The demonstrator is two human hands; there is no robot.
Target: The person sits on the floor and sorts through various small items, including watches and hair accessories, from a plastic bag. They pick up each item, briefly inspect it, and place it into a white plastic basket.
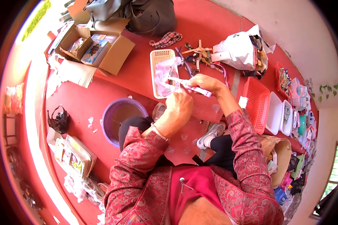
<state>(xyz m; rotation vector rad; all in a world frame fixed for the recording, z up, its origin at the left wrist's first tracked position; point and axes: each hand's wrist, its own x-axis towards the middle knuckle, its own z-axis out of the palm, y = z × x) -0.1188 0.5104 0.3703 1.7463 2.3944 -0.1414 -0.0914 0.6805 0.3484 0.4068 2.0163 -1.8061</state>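
Observation:
My right hand (pixel 207 83) is closed around a pale lilac strap (pixel 203 91), one end of which sticks out below the fingers. My left hand (pixel 179 105) is closed too, its fingertips pinched at the strap's other part, beside crumpled lilac plastic (pixel 162 77). That plastic lies in and over a cream lattice basket (pixel 153 60), just beyond my hands. Past the basket, several brown and dark straps (pixel 201 54), which look like wristwatches or bands, lie in a loose pile. What my left fingertips grip exactly is partly hidden by the hand.
Left of my knees stands a purple tub (pixel 106 122). An open carton (pixel 116 56) and dark bags (pixel 154 18) are at the far left. A white plastic bag (pixel 234 50), red basket (pixel 257 103) and white trays (pixel 275 112) line the right. A woven basket (pixel 88 155) sits at left.

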